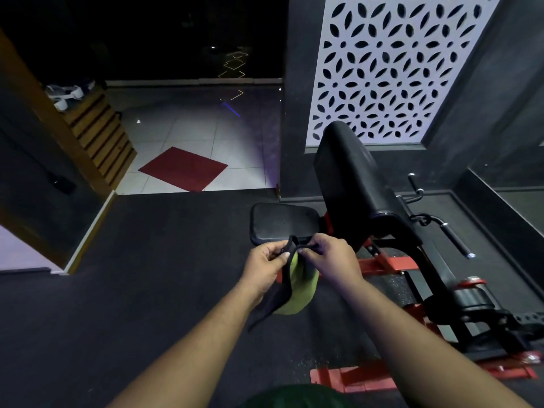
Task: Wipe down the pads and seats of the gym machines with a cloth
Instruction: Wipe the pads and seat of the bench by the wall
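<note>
So the person has both hands out in front, pretty much over the near edge of the black seat pad (284, 222) of an adjustable bench; the left hand (265, 265) and the right hand (331, 257) are both pinching the top edge of a cloth (297, 290), thumbs and fingertips curled onto it, holding it stretched between them. The cloth is yellow-green on one face and dark on the other; it hangs down from the hands in loose folds, not touching the seat as far as the view shows. The hands are close together, nearly touching.

Behind the seat the long black back pad (350, 178) is tilted up steeply, running away toward the wall; the bench frame (391, 262) is red with black parts, and a couple of black handles (454, 238) stick out on the right side of it. Floor under everything is dark rubber matting (132, 290).

Further back there's a white cut-out panel (391, 63) with a leaf pattern on the wall; to the left an open doorway onto pale tiles with a red mat (182, 167) lying on them; a wooden slatted shoe rack (97, 134) sits beside that with some white shoes (66, 94) on top.
</note>
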### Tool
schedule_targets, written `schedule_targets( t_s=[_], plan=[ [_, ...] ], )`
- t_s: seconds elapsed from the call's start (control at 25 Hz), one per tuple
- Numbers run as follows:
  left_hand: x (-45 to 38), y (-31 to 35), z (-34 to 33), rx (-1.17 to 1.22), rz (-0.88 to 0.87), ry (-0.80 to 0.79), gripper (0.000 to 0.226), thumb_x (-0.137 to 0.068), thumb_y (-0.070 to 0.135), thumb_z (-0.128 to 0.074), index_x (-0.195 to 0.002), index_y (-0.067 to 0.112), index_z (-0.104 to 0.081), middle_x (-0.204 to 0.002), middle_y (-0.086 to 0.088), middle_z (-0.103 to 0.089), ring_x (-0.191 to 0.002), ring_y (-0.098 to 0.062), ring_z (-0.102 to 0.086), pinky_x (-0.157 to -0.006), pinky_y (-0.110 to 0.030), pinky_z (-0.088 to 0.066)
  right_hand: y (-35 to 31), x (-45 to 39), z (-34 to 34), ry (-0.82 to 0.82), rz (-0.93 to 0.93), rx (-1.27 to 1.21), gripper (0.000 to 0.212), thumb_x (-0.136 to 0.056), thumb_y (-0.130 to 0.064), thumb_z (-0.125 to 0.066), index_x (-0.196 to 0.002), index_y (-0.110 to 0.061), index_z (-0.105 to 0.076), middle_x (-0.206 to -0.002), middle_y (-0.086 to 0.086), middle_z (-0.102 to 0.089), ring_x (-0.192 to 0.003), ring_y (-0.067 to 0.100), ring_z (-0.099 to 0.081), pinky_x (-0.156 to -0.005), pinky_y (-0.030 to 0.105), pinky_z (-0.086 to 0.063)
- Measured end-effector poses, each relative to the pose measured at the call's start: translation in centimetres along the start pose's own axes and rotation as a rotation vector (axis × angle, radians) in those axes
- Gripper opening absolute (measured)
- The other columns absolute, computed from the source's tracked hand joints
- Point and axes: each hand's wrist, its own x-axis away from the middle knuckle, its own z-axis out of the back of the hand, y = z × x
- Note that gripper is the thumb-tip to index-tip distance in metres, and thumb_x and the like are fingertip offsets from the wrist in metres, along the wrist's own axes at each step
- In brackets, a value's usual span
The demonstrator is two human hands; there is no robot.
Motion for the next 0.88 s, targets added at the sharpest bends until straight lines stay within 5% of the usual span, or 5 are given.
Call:
schedule_targets(
  t_s=[0.2,0.36,0.52,0.68,0.88],
  plan=[
    [0.0,0.4,0.0,-0.011,0.020,-0.041,0.039,-0.086,0.004,-0.077,-0.123,0.013,-0.068,-0.115,-0.001,-0.074,-0.107,-0.009,-0.066,-0.094,-0.021,-0.051,-0.9,0.0,0.5,0.030,0.019,0.125,0.031,-0.080,-0.060,-0.070,-0.081,-0.029,-0.065,-0.077,-0.009,-0.068,-0.081,0.019,-0.067,-0.064,0.029,-0.046],
    [-0.6,1.3,0.2,-0.193,-0.052,-0.002,0.055,-0.077,-0.010,-0.079,-0.127,0.008,-0.066,-0.103,0.000,-0.071,-0.093,-0.006,-0.064,-0.091,-0.022,-0.052,-0.5,-0.8,1.6,-0.022,0.115,0.199,0.036,-0.082,-0.064,-0.066,-0.091,-0.029,-0.068,-0.085,-0.007,-0.071,-0.087,0.021,-0.067,-0.065,0.031,-0.046],
    [-1.3,3.4,1.5,-0.431,-0.149,0.003,0.055,-0.075,-0.009,-0.073,-0.126,0.013,-0.070,-0.097,0.006,-0.073,-0.088,-0.004,-0.066,-0.086,-0.020,-0.052,0.7,-1.8,3.3,-0.181,0.374,0.590,0.043,-0.088,-0.070,-0.053,-0.108,-0.033,-0.061,-0.103,-0.005,-0.067,-0.101,0.023,-0.066,-0.070,0.033,-0.050],
    [-1.7,4.7,3.1,-0.627,-0.193,-0.079,0.059,-0.067,0.011,-0.070,-0.123,0.030,-0.072,-0.090,0.010,-0.073,-0.087,-0.008,-0.071,-0.082,-0.021,-0.053,2.3,-2.9,5.5,-0.279,0.329,0.800,0.036,-0.095,-0.052,-0.054,-0.129,-0.039,-0.056,-0.121,0.000,-0.053,-0.116,0.025,-0.057,-0.080,0.038,-0.050],
    [-2.1,6.2,4.1,-0.764,-0.246,0.012,0.046,-0.073,0.007,-0.072,-0.116,0.022,-0.076,-0.105,0.005,-0.077,-0.096,-0.001,-0.070,-0.087,-0.015,-0.053,2.8,-2.2,5.5,-0.051,0.340,0.630,0.030,-0.093,-0.052,-0.058,-0.115,-0.033,-0.059,-0.110,-0.005,-0.056,-0.106,0.022,-0.063,-0.066,0.032,-0.043]
  ],
)
